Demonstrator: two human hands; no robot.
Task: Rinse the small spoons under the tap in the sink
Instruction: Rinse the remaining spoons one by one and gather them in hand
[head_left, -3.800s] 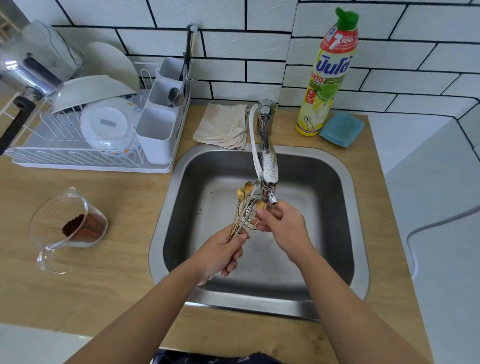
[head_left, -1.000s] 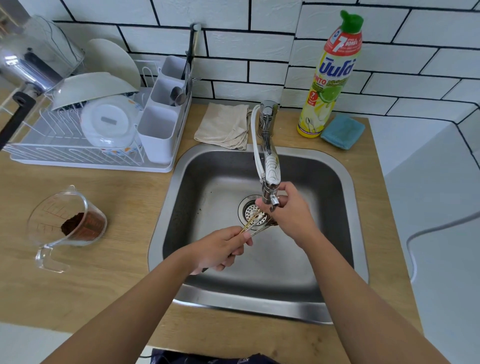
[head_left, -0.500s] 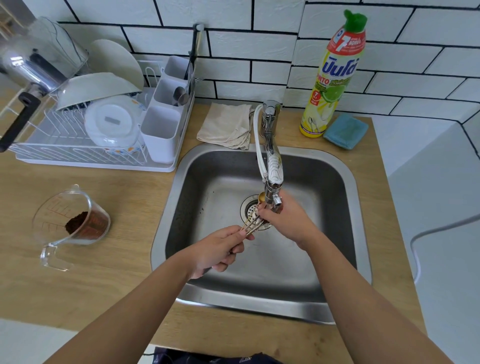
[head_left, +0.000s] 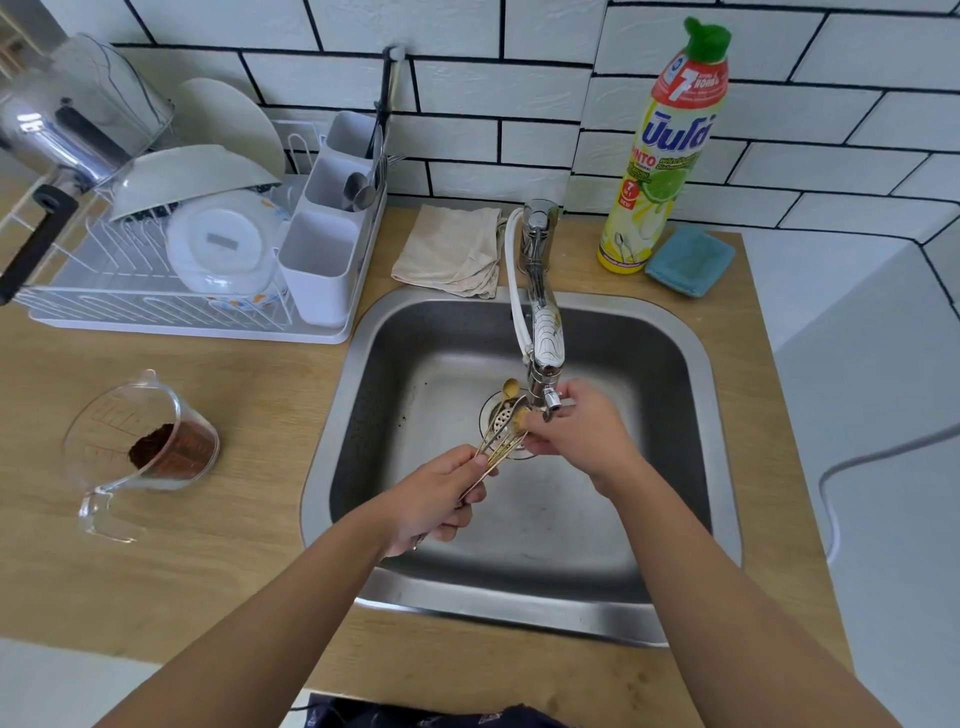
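Right now the left hand (head_left: 434, 499) grips a bunch of small gold spoons (head_left: 503, 439) by their handles, bowls pointing up toward the tap (head_left: 540, 332) over the middle of the sink (head_left: 691, 467). The right hand (head_left: 576, 428) has its fingers curled around the spoon bowls just below the spout. A dish rack (head_left: 171, 291) sits at the counter's back left corner, a measuring cup (head_left: 140, 452) of brown powder near the left edge, a dish soap bottle (head_left: 662, 150) behind the sink.

Bright, even daylight — soft shadows, glare on the kettle (head_left: 49, 140), wide-angle bending at the edges, slight blur.
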